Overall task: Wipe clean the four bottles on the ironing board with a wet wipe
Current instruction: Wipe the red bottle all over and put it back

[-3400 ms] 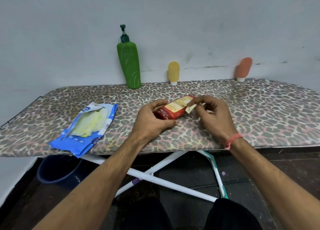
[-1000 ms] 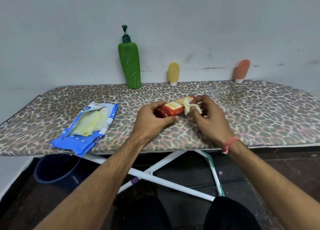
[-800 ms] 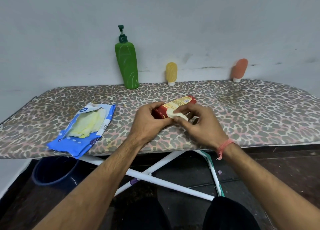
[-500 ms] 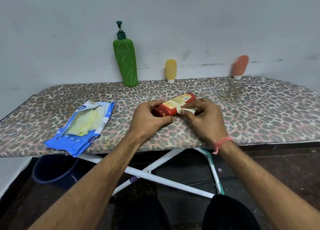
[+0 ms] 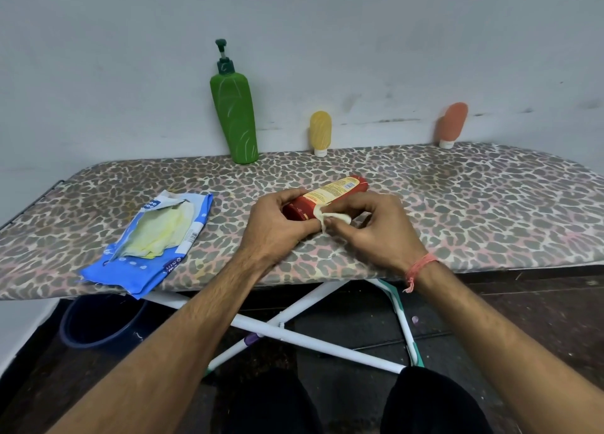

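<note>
A red bottle (image 5: 340, 190) with a yellow label lies tilted over the middle of the leopard-print ironing board (image 5: 474, 204). My left hand (image 5: 277, 227) grips its near, lower end. My right hand (image 5: 376, 227) pinches a small pale wet wipe (image 5: 330, 217) against the bottle's side near that end. A tall green pump bottle (image 5: 236, 116), a small yellow bottle (image 5: 321, 133) and a small orange bottle (image 5: 452, 124) stand along the wall at the board's far edge.
A blue wet-wipe pack (image 5: 150, 247), torn open with yellowish wipes showing, lies at the board's near left edge. Below the board are its white crossed legs (image 5: 294, 332) and a dark blue bucket (image 5: 98, 325) on the floor.
My right hand has rubbed the wipe back and forth along the red bottle, ending near its lower end by my left hand. My left hand kept its grip.
</note>
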